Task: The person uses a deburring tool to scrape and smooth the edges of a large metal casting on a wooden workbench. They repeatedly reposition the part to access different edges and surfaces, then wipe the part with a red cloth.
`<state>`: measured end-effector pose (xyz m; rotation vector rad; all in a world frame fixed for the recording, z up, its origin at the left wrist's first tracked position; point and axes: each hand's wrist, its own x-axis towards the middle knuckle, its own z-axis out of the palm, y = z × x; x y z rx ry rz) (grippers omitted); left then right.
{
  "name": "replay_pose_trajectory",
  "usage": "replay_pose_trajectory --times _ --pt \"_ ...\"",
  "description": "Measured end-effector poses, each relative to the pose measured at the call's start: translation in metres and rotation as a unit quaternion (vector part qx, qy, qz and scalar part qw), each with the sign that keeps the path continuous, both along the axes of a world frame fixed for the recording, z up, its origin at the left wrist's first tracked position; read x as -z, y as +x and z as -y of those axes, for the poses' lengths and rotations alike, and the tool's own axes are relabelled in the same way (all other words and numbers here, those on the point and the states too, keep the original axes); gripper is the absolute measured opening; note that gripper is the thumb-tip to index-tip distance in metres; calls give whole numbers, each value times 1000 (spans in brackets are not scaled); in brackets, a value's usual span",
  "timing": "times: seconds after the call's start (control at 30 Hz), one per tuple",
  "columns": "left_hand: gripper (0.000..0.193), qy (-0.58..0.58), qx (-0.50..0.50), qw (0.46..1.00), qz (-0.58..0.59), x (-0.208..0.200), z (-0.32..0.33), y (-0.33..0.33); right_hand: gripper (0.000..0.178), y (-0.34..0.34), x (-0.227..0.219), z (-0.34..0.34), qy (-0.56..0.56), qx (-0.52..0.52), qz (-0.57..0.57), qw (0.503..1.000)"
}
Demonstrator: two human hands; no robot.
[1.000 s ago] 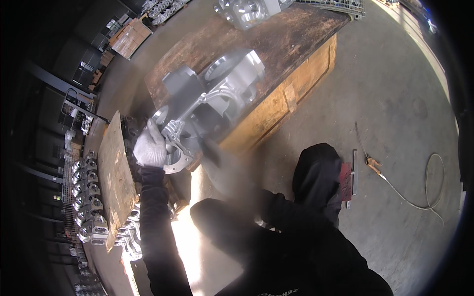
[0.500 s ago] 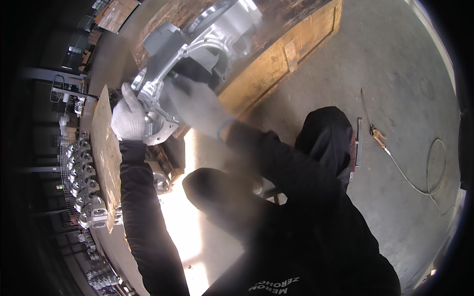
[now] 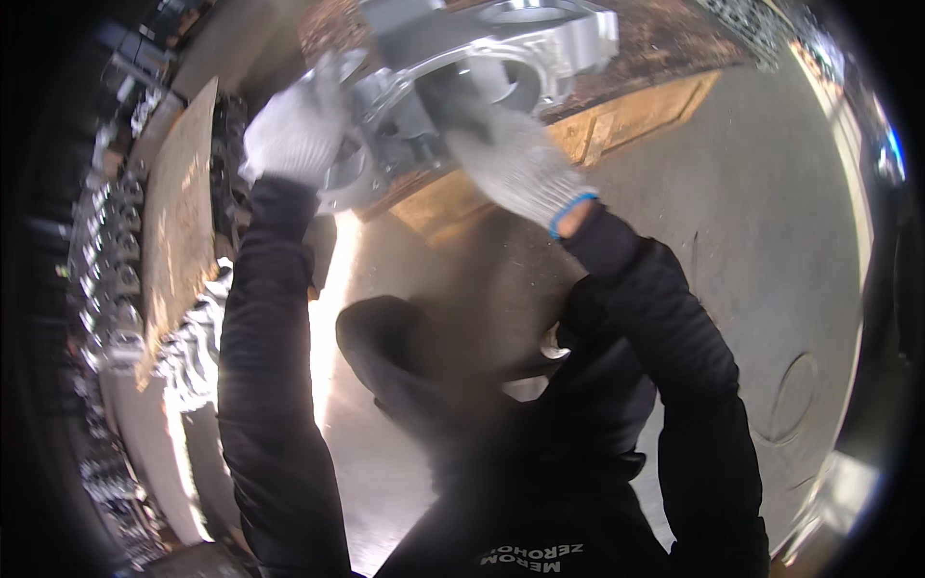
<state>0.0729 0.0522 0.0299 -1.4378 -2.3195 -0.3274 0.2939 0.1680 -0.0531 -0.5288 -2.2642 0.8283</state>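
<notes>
A large silvery metal casting [image 3: 405, 87] with round openings rests on a worn wooden surface at the top of the view. My left hand [image 3: 299, 130], in a white knit glove, grips the casting's left end, fingers over its edge. My right hand [image 3: 511, 154], in a similar glove with a blue cuff, reaches to the casting's middle opening. Its fingers are dark and blurred there, so I cannot make out whether they hold anything.
A wooden crate side [image 3: 636, 116] runs below the casting to the right. A wooden board [image 3: 178, 231] stands at the left, with rows of metal castings [image 3: 120, 260] beyond it. A looped hose [image 3: 795, 400] lies on the grey floor at right.
The view has turned, so the casting now sits further up and to the right. My right hand has shifted right along with it and remains at the opening; my left hand stays on the left end.
</notes>
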Motion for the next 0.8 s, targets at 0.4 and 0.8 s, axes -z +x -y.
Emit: replay_pose_trajectory --times 0.4,0.8 --pt "86 -2 33 994 109 -7 11 4 22 -16 -21 -41 530 50 214 819" --pt "67 120 49 989 66 9 7 -4 37 67 -56 12 456 53 209 863"
